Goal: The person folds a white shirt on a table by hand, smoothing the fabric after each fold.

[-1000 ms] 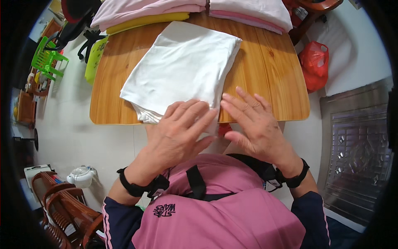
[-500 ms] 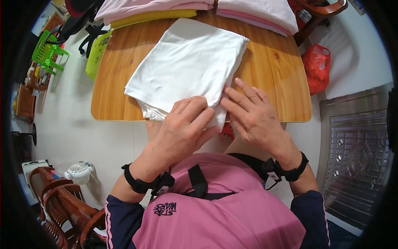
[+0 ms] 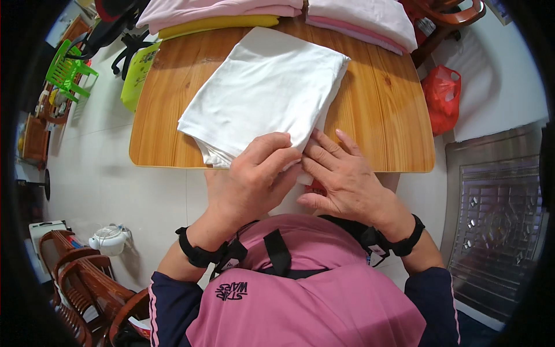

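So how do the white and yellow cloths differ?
The white cloth shows its broad top; the yellow cloth shows only a strip beneath a pink cloth. The white cloth lies nearer the camera; the yellow cloth lies farther off. Both rest on the wooden table.

White cloth (image 3: 266, 87): matt | tabletop (image 3: 384, 115): smooth, grained wood | red bag (image 3: 442, 104): shiny plastic
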